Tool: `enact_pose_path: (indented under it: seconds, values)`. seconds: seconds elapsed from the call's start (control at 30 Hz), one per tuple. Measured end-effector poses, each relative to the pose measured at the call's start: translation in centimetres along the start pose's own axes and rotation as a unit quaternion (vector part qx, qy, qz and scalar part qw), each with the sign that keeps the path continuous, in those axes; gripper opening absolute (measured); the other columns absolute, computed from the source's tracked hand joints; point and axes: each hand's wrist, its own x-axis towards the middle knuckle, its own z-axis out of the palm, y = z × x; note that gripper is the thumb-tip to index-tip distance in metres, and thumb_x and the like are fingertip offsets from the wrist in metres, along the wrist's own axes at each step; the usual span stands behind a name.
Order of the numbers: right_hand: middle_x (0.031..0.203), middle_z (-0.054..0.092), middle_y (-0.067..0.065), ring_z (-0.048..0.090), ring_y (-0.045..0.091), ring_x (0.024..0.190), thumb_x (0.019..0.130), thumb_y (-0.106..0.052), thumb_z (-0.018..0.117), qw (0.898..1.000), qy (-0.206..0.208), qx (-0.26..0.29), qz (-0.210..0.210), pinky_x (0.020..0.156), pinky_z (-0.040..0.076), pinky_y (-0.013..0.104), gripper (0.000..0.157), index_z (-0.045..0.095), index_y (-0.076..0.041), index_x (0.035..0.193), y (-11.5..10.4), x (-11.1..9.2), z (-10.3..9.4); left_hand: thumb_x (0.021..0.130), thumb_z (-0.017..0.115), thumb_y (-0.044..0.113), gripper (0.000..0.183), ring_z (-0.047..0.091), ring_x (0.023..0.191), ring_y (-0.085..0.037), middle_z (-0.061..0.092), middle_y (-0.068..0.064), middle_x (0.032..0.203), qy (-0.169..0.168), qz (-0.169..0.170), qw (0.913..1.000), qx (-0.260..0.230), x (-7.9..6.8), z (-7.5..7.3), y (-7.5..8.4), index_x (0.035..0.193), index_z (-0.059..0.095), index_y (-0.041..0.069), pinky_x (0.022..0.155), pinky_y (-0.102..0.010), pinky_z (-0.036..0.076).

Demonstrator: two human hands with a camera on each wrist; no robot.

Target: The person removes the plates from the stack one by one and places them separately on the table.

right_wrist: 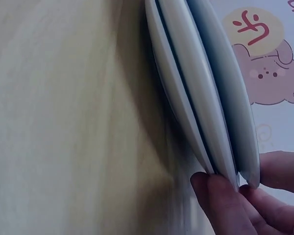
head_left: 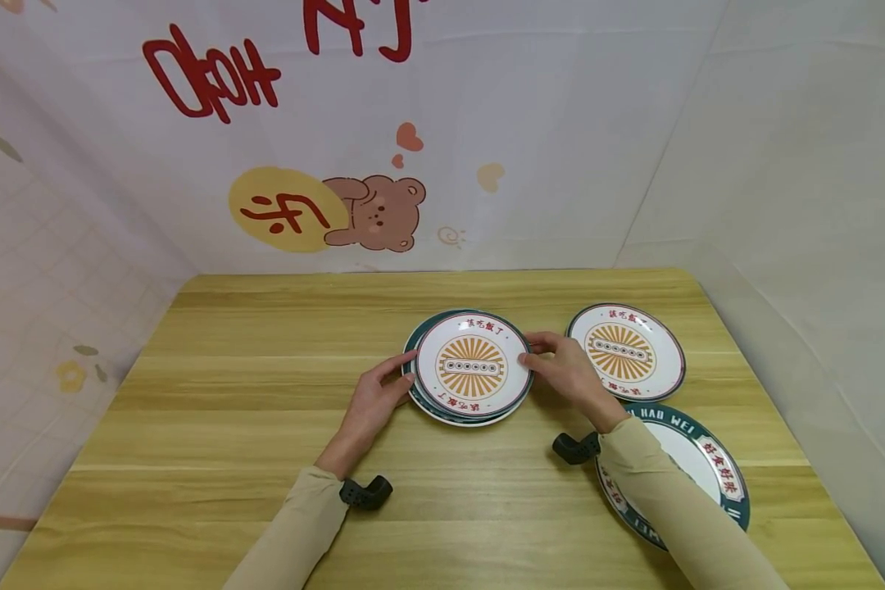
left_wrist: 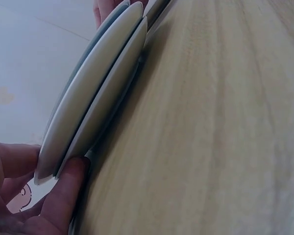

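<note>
In the head view a stack of plates lies mid-table; wrist views show three rims. On top is a white plate (head_left: 472, 393) with an orange sunburst and red lettering, offset over a green-rimmed plate (head_left: 410, 338). My left hand (head_left: 372, 397) holds the stack's left rim, fingers at the stacked plates (left_wrist: 83, 105) in the left wrist view. My right hand (head_left: 571, 373) grips the right rim, its thumb over the top plate's edge. In the right wrist view its fingers (right_wrist: 225, 203) touch the rims of the stacked plates (right_wrist: 198, 88). The plates' undersides are partly hidden.
Behind my right hand lies another sunburst plate (head_left: 667, 352). A large green-rimmed plate (head_left: 733, 483) sits nearer, partly under my right sleeve (head_left: 678, 508). The wooden table (head_left: 229, 426) meets white printed cloth (head_left: 546, 221) at the back and sides.
</note>
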Motion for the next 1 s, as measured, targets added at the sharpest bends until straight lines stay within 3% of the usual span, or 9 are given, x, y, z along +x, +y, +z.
enact_pose_path:
  seconds: [0.33, 0.5, 0.67, 0.83, 1.0]
  values:
    - [0.125, 0.067, 0.022, 0.073, 0.020, 0.096, 0.102, -0.020, 0.066, 1.000, -0.007, 0.024, 0.011, 0.082, 0.061, 0.027, 0.040, 0.063, 0.003, 0.135, 0.3, -0.1, -0.4, 0.104, 0.060, 0.003, 0.041, 0.058, 0.127, -0.029, 0.049, -0.021, 0.153, 0.003, -0.004, 1.0000, 0.001, 0.2, 0.0, -0.3, 0.145, 0.059, 0.002, 0.093, -0.027, 0.059]
    - [0.118, 0.067, 0.022, 0.073, 0.021, 0.093, 0.102, -0.016, 0.064, 0.999, -0.001, 0.048, -0.002, 0.082, 0.063, 0.032, 0.040, 0.062, 0.002, 0.138, 0.4, -0.4, -0.3, 0.101, 0.068, 0.011, 0.044, 0.056, 0.131, -0.026, 0.050, -0.017, 0.153, 0.008, -0.003, 0.9997, 0.021, 0.3, -0.2, -0.4, 0.145, 0.060, 0.006, 0.100, -0.029, 0.055]
    - [0.118, 0.066, 0.022, 0.069, 0.025, 0.100, 0.102, -0.015, 0.064, 0.999, 0.004, 0.043, -0.026, 0.082, 0.063, 0.031, 0.040, 0.063, 0.001, 0.139, 0.6, -0.6, 0.1, 0.096, 0.075, 0.017, 0.058, 0.063, 0.123, -0.026, 0.057, -0.017, 0.146, 0.015, 0.005, 0.9969, 0.077, 0.1, -0.3, -0.4, 0.151, 0.055, 0.015, 0.101, -0.030, 0.053]
    - [0.135, 0.064, 0.023, 0.066, 0.029, 0.113, 0.105, -0.017, 0.060, 0.999, -0.010, 0.030, -0.042, 0.083, 0.059, 0.025, 0.039, 0.063, -0.002, 0.141, 0.5, -0.7, 0.7, 0.095, 0.076, 0.017, 0.069, 0.069, 0.111, -0.028, 0.057, -0.020, 0.143, 0.008, 0.001, 0.9976, 0.069, 0.0, -0.3, -0.3, 0.157, 0.045, 0.015, 0.090, -0.026, 0.055]
    - [0.146, 0.056, 0.024, 0.064, 0.029, 0.119, 0.107, -0.014, 0.055, 0.998, -0.022, 0.049, -0.037, 0.087, 0.059, 0.027, 0.040, 0.059, -0.003, 0.145, 0.5, -0.7, 0.9, 0.096, 0.074, 0.016, 0.069, 0.067, 0.116, -0.030, 0.054, -0.022, 0.147, 0.007, -0.003, 0.9976, 0.069, 0.0, -0.3, -0.2, 0.158, 0.044, 0.014, 0.092, -0.026, 0.055]
